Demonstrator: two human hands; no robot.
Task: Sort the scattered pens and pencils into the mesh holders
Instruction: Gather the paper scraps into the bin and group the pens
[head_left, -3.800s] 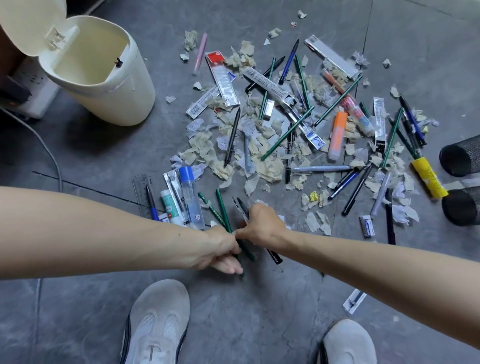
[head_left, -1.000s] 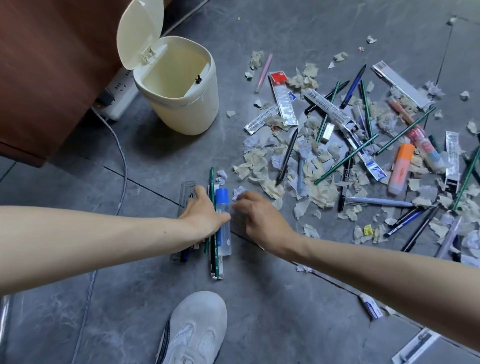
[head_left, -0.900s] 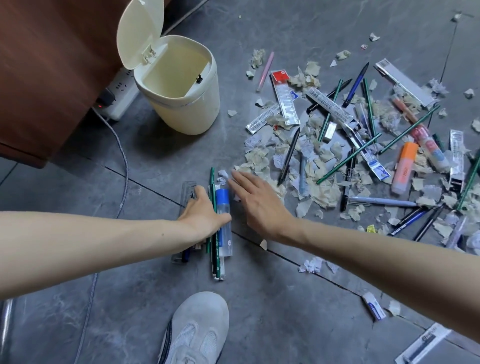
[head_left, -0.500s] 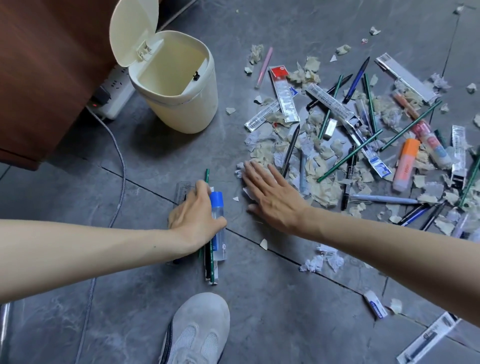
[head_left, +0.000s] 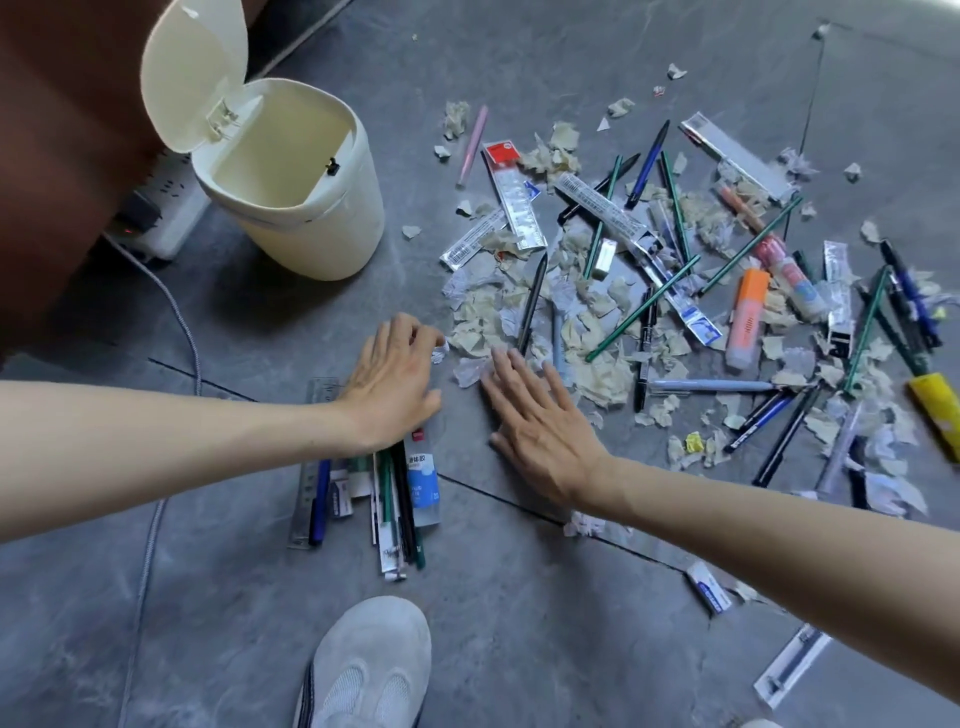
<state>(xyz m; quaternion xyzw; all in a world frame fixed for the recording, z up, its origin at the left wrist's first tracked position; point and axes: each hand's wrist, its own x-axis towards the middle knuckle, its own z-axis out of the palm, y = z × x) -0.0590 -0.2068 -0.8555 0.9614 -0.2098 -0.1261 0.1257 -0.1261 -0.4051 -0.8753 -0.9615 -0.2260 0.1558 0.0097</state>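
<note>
Right hand (head_left: 540, 421) flat, fingers spread, touching paper scraps (head_left: 480, 322); left hand (head_left: 395, 384) loosely curled, empty, over the pen pile (head_left: 397, 493).

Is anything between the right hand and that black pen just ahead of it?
Nothing visible. The black pen lies on top of the paper scraps, its near end just past the fingertips of the right hand; scraps crowd both sides.

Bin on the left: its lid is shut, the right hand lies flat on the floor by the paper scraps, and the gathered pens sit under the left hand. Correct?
No. The head view shows the bin with its lid flipped open, not shut. The rest holds: the right hand lies flat by the paper scraps, and the gathered pens sit under the left hand.
</note>
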